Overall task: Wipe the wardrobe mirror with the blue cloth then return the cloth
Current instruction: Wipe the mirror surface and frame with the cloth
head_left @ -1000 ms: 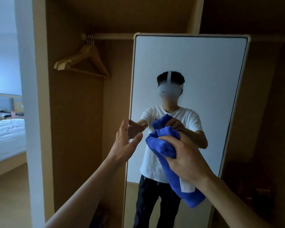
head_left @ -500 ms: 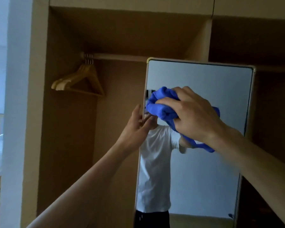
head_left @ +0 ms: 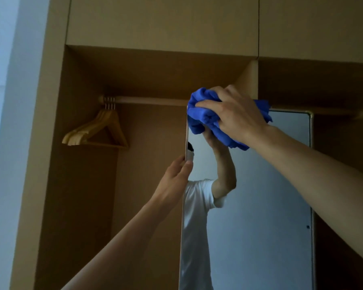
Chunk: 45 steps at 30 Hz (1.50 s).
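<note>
**Cloth raised to the top-left corner of the mirror**

Risen from mid-pane to the upper edge, the right hand [head_left: 237, 114] now presses the cloth [head_left: 205, 118] against the top-left corner of the mirror [head_left: 260, 195]; half a second earlier it worked lower on the glass, and a second earlier lower again, at chest level. Fingers [head_left: 210, 104] of this hand are curled and clenched over the bunched cloth, knuckles outward, with folds bulging to the left and a tail hanging below the wrist. Its fellow, the left hand [head_left: 176, 174], grips the mirror's left edge — thumb on the glass side, fingers wrapped behind — and has stayed on that edge throughout, sitting just below the cloth.

Judged from this climb, wiping is under way and has reached its upper limit; most of the pane below remains to be covered, and the cloth's return has not begun.

Materials: cloth — thick blue pile, soft and crumpled, probably microfibre. Mirror — tall flat panel with rounded corners and a thin pale frame, its smooth face reflecting a raised arm and white sleeve. Behind it runs a round wooden rail [head_left: 147, 100] carrying a cluster of pale wooden hangers [head_left: 96, 130] inside a matt tan wardrobe [head_left: 161, 24].
</note>
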{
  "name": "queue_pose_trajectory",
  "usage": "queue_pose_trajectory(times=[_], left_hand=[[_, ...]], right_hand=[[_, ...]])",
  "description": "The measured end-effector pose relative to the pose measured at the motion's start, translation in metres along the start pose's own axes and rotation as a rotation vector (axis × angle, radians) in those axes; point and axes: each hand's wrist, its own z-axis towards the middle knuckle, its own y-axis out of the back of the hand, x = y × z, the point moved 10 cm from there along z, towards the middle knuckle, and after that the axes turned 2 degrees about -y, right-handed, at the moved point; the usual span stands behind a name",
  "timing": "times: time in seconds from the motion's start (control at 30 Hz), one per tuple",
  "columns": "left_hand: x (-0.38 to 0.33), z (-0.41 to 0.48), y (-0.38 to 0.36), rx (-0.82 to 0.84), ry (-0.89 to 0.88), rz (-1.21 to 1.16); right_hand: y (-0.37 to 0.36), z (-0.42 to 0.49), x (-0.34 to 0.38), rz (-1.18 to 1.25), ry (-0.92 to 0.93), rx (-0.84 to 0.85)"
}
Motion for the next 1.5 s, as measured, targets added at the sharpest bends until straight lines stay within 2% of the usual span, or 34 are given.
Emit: queue_pose_trajectory(times=[0.3, 0.47, 0.67, 0.93, 1.5], left_hand=[[0.037, -0.007, 0.002, -0.082, 0.038, -0.041], [0.057, -0.016, 0.004, -0.134, 0.072, -0.066], [0.073, -0.035, 0.001, -0.200, 0.095, -0.093], [0.085, -0.054, -0.002, -0.295, 0.124, -0.097], [0.154, -0.106, -0.011, -0.446, 0.272, -0.116]], right_hand=[[-0.016, 0.011, 0.002, 0.046, -0.087, 0.007], [-0.020, -0.001, 0.006, 0.099, -0.072, 0.019], [-0.037, -0.041, 0.032, 0.089, -0.029, 0.060], [-0.055, -0.094, 0.065, 0.088, -0.024, 0.018], [-0.093, -0.212, 0.136, 0.184, -0.099, 0.150]])
